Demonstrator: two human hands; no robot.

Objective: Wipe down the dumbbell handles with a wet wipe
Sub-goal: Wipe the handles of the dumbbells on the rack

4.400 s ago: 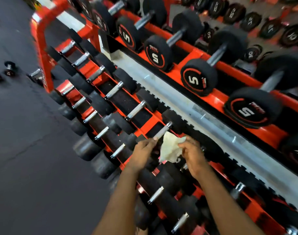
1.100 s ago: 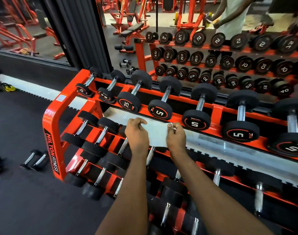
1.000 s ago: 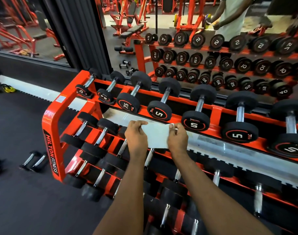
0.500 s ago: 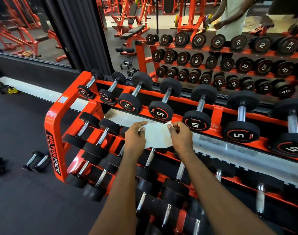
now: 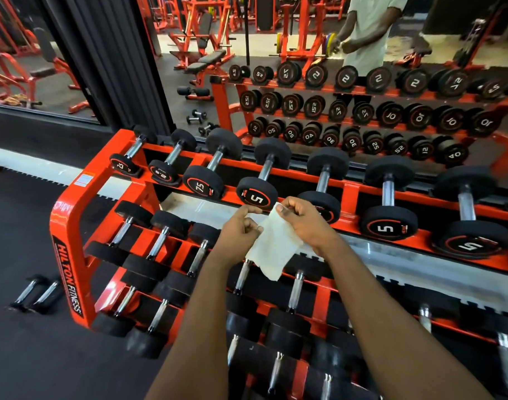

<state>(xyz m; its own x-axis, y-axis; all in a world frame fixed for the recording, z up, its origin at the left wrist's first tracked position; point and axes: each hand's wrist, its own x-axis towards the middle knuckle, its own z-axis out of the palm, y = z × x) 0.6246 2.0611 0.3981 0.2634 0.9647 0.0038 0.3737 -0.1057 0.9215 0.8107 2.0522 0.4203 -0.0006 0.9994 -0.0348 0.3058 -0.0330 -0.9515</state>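
Your wet wipe [image 5: 275, 246] no longer stretches flat between both hands. It hangs pinched in your right hand [image 5: 304, 223] above the dumbbell handles [image 5: 242, 277], touching none. Your left hand [image 5: 239, 236] curls at its edge; I cannot tell whether it grips.

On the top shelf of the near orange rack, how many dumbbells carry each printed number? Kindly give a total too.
Dumbbells marked 2.5: 2
Dumbbell marked 75: 1
Dumbbells marked 5: 3
Dumbbell with number hidden behind the right hand: 1
Total: 7
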